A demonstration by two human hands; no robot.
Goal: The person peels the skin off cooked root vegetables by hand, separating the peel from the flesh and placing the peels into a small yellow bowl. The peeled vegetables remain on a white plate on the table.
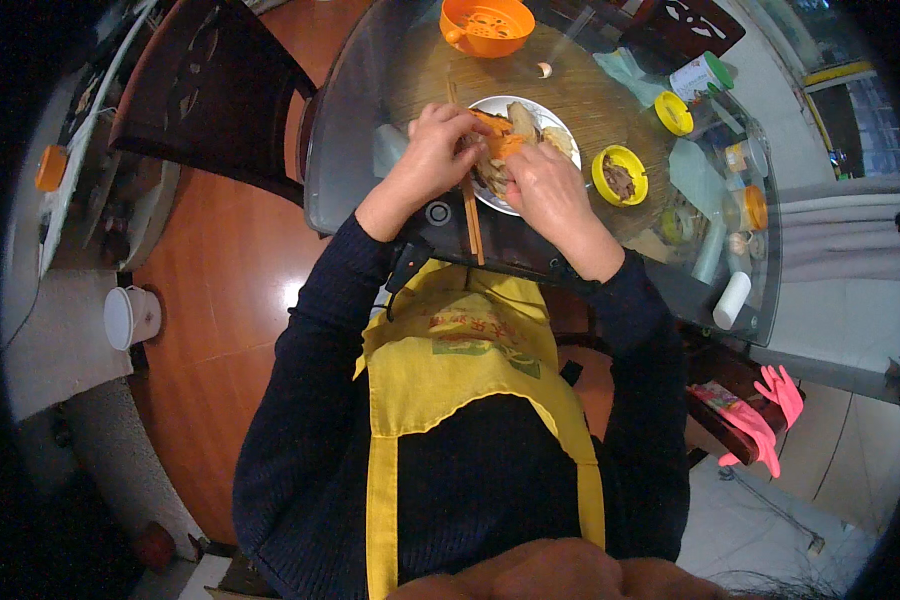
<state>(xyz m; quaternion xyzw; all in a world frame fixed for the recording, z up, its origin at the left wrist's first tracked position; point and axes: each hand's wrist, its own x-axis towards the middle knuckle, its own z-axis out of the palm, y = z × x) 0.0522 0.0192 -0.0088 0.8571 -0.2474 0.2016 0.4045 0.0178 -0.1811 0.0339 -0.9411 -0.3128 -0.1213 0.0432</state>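
Both my hands are over a white plate [504, 100] near the table's front edge. Between them is a piece of orange-fleshed food [504, 142], apparently cooked sweet potato. My left hand [441, 150] grips its left side with thumb and fingers. My right hand [551, 184] pinches it from the right, fingertips partly hidden. Paler food pieces [523, 120] lie on the plate around it. A pair of wooden chopsticks [471, 217] rests along the plate's left side, partly covered by my left hand and jutting over the table edge.
A yellow bowl [644, 169] of brown pieces stands right of the plate. Beyond it are a garlic clove [544, 70], an orange strainer basket [487, 34], and a green-lidded can [699, 77]. A white roll [732, 300] lies near the glass table's [330, 157] right edge.
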